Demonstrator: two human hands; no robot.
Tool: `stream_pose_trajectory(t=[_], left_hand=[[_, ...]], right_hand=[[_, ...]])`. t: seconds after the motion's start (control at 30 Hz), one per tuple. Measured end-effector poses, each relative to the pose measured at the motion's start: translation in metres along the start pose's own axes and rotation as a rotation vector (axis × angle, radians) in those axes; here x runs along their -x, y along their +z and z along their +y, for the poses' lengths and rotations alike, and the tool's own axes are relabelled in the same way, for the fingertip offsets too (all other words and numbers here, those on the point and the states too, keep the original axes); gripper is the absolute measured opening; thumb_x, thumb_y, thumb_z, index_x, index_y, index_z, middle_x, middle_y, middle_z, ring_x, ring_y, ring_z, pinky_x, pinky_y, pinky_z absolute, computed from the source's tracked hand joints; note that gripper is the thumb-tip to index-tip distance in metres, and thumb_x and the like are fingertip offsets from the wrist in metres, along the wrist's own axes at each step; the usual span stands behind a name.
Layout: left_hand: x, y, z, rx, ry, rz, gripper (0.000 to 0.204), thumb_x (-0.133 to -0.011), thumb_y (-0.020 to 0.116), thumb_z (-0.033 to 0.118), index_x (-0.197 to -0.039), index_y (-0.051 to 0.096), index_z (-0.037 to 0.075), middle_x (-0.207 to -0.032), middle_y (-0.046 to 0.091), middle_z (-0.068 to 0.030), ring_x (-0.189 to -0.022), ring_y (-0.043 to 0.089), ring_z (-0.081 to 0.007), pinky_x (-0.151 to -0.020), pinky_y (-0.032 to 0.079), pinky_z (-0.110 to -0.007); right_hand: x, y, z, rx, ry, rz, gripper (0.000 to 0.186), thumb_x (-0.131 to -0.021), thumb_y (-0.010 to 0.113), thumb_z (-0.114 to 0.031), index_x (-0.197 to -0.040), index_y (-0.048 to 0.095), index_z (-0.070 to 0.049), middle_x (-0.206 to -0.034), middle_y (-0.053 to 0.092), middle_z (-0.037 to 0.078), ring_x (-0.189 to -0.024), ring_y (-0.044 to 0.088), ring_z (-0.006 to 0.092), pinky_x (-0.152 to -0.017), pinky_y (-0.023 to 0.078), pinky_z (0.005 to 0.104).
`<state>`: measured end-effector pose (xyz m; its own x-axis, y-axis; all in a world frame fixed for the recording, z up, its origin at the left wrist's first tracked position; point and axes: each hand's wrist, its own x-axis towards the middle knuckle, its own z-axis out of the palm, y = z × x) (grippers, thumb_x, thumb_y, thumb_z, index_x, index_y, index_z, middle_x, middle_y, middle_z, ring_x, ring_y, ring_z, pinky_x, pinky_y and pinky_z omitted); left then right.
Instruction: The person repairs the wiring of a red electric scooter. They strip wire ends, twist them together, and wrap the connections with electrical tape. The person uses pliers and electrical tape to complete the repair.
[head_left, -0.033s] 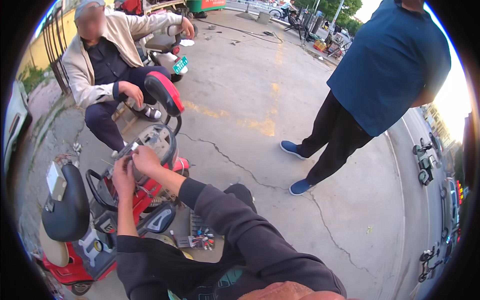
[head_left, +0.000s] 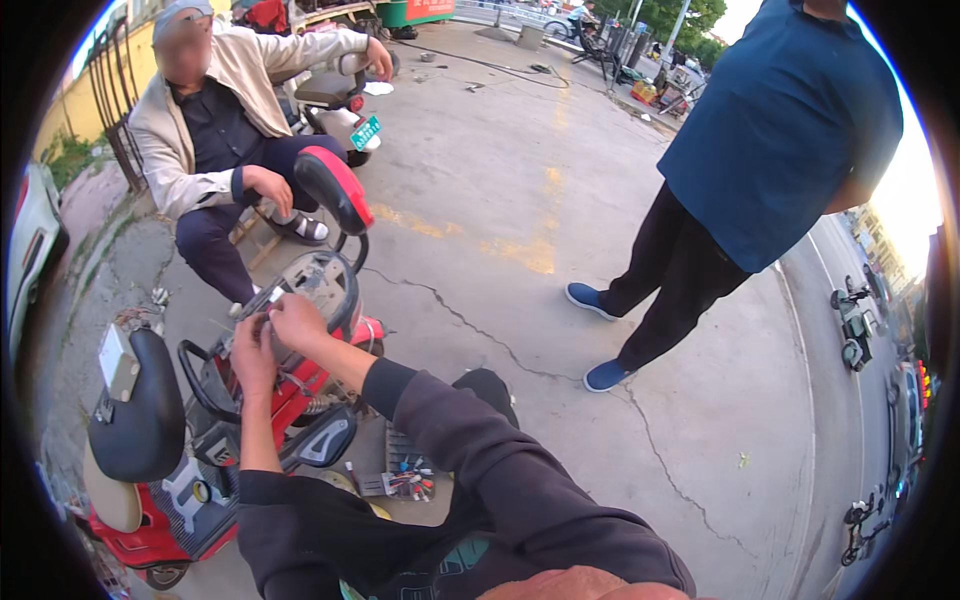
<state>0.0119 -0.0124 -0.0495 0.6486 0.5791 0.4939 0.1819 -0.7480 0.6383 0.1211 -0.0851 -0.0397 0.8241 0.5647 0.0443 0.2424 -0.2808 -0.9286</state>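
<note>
Both hands work close together over the opened-up body of a red electric scooter (head_left: 300,385). My right hand (head_left: 298,322) is closed in a pinch, and a small white piece (head_left: 276,295) shows at its fingertips. Against it, my left hand (head_left: 252,352) has its fingers pressed together; what they pinch is too small to tell. Under and around the hands lie the scooter's bare frame and a black grab rail (head_left: 195,385). The black seat (head_left: 137,415) stands tipped up on the left with a white box (head_left: 118,362) on it.
A red-and-black backrest (head_left: 335,190) rises beyond my hands. On the ground by my knee lies a tray of small coloured parts (head_left: 408,482). One person in a beige jacket (head_left: 255,60) sits at far left; another in a blue shirt (head_left: 765,140) stands at right.
The view has shifted slightly, so everything sits a little further right and lower. Both hands keep pinching at the same spot over the scooter.
</note>
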Motion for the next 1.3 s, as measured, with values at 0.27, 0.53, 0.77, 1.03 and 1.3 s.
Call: stream_pose_trajectory(t=[0.27,0.53,0.77,1.03,1.3], left_hand=[[-0.016,-0.011,0.001,-0.024,-0.039,-0.032,0.022,-0.092,0.060,0.011,-0.109,0.071,0.002,-0.109,0.070,-0.0244,-0.106,0.066,-0.0423,-0.091,0.051,-0.048],[-0.022,-0.011,-0.018,0.100,-0.062,-0.213,0.025,-0.099,0.059,0.018,-0.112,0.064,-0.003,-0.098,0.072,-0.0173,-0.088,0.069,-0.0264,-0.079,0.054,-0.039],[-0.022,-0.011,0.003,0.385,-0.158,-0.295,0.025,-0.102,0.057,0.013,-0.121,0.064,-0.003,-0.106,0.071,-0.0096,-0.099,0.064,-0.0154,-0.089,0.050,-0.029],[-0.022,-0.010,-0.004,0.446,-0.224,-0.360,0.026,-0.103,0.056,0.013,-0.121,0.067,-0.003,-0.101,0.069,-0.0019,-0.089,0.061,-0.0095,-0.080,0.049,-0.026],[-0.019,-0.022,-0.013,0.341,-0.272,-0.345,0.029,-0.102,0.059,0.022,-0.114,0.072,0.000,-0.091,0.069,-0.0012,-0.079,0.059,-0.0095,-0.071,0.048,-0.026]], right_hand=[[0.002,-0.010,0.005,-0.153,-0.201,-0.206,0.035,-0.093,0.060,-0.029,-0.107,0.075,0.000,-0.086,0.075,0.013,-0.078,0.070,0.0185,-0.071,0.054,0.0370],[-0.002,-0.013,0.006,-0.009,-0.112,-0.269,0.040,-0.090,0.066,-0.040,-0.090,0.075,-0.001,-0.078,0.072,0.018,-0.073,0.072,0.0317,-0.069,0.053,0.0467],[-0.006,-0.003,0.019,0.018,-0.258,-0.044,0.028,-0.090,0.065,-0.025,-0.090,0.073,0.002,-0.079,0.070,0.021,-0.077,0.070,0.0370,-0.073,0.054,0.0470],[-0.002,-0.018,0.013,-0.159,-0.107,-0.199,0.022,-0.092,0.062,-0.014,-0.084,0.071,0.004,-0.066,0.066,0.015,-0.049,0.064,0.0234,-0.051,0.051,0.0395],[0.003,-0.004,0.021,-0.032,-0.380,-0.103,0.030,-0.092,0.061,-0.026,-0.098,0.074,0.001,-0.085,0.070,0.025,-0.084,0.071,0.0403,-0.075,0.054,0.0494]])
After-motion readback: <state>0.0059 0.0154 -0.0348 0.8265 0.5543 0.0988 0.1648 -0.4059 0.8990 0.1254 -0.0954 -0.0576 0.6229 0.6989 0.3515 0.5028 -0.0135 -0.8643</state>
